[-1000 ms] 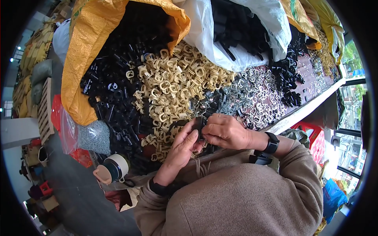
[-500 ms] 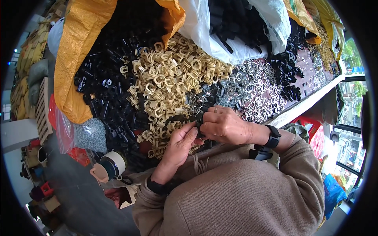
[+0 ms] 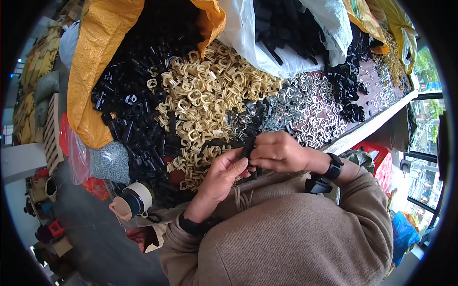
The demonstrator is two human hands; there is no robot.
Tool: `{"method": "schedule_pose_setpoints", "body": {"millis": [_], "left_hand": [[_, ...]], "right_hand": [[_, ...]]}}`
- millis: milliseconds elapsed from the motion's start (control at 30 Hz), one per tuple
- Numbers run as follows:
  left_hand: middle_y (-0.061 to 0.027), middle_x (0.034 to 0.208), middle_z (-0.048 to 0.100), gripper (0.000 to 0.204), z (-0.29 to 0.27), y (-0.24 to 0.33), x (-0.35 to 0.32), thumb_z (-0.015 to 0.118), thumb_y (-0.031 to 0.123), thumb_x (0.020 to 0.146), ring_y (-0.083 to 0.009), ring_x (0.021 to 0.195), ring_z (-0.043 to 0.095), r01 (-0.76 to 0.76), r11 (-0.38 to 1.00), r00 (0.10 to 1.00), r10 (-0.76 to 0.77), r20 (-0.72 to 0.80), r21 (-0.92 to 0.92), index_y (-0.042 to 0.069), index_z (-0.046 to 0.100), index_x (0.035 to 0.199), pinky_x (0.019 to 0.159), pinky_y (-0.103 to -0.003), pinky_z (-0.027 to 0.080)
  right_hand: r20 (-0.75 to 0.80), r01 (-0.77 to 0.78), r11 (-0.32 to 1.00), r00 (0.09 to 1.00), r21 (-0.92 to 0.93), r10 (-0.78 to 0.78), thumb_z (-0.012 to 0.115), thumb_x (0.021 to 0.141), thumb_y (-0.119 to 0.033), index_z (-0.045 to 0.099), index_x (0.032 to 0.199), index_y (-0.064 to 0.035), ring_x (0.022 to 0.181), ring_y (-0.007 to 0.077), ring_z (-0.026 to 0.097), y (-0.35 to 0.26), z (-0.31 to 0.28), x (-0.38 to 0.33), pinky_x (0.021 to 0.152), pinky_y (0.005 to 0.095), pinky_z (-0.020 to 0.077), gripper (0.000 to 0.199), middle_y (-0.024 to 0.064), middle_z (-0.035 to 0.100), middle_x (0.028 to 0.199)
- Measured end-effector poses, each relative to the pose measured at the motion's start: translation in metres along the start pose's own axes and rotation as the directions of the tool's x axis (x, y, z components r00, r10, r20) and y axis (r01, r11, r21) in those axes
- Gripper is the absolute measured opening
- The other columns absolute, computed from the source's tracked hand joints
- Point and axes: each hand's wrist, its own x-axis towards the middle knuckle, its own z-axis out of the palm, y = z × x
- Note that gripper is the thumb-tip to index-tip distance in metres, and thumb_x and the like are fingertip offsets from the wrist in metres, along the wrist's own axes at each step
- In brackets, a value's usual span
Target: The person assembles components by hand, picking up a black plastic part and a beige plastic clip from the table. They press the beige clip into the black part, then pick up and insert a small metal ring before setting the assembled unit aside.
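Note:
A small black plastic part [image 3: 247, 151] is gripped between the fingertips of both hands, just above the table's near edge. My left hand [image 3: 223, 175] pinches it from the left with the thumb stretched along it. From the right my right hand [image 3: 279, 151] closes over it with curled fingers, which hide much of its shape. Beyond the hands lies a heap of cream-coloured plastic clips [image 3: 210, 100]. Bent metal wire clips [image 3: 317, 107] are spread to the right of that heap. Black cylindrical plastic parts [image 3: 138, 114] are piled on its left.
An orange woven sack [image 3: 93, 76] stands at the left, and a white plastic bag [image 3: 241, 38] of black parts at the back. Near the left edge are a bag of small grey screws [image 3: 109, 163] and a cup [image 3: 136, 200]. A pale rail [image 3: 367, 121] borders the right side.
Both hands have shifted slightly to the right with the black part between them. My right hand's fingers have curled in more, and my left thumb has moved along with the part.

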Motion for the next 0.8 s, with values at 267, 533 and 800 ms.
{"method": "schedule_pose_setpoints", "body": {"millis": [267, 533, 800], "left_hand": [[-0.012, 0.097, 0.057, 0.023, -0.004, 0.001, 0.0, 0.048, 0.012, 0.084, -0.0138, 0.078, 0.056, -0.037, 0.98, 0.998, 0.027, -0.057, -0.194, 0.004, 0.045, 0.106, 0.067, -0.022, 0.045], [-0.0123, 0.096, 0.057, 0.022, -0.004, -0.001, -0.001, 0.048, 0.012, 0.083, -0.0147, 0.075, 0.057, -0.07, 0.971, 0.995, 0.051, -0.089, -0.227, 0.004, 0.046, 0.104, 0.065, -0.022, 0.046], [-0.0146, 0.096, 0.056, 0.023, -0.007, -0.002, 0.0, 0.047, 0.013, 0.084, -0.0149, 0.075, 0.056, -0.068, 0.97, 0.995, 0.048, -0.09, -0.234, 0.002, 0.046, 0.104, 0.066, -0.023, 0.047]], "right_hand": [[-0.247, -0.546, 0.681, 0.834, -0.487, 0.493, 0.059, 0.071, -0.008, 0.053, 0.082, -0.0046, 0.06, 0.0225, 0.054, 0.039, -0.043, -0.042, 0.051, 0.0309, 0.0437, 0.013, 0.0077, 0.052, 0.071], [-0.268, -0.483, 0.835, 0.868, -0.264, 0.417, 0.057, 0.074, -0.009, 0.053, 0.086, -0.0041, 0.055, 0.015, 0.053, 0.054, -0.044, -0.054, 0.049, 0.0258, 0.0421, 0.013, 0.0057, 0.053, 0.067], [-0.043, -0.636, 0.592, 0.662, 0.495, 0.748, 0.05, 0.082, -0.01, 0.053, 0.089, -0.0002, 0.055, 0.0059, 0.049, 0.053, -0.051, -0.058, 0.049, 0.019, 0.0406, 0.013, -0.0002, 0.052, 0.064]]}}
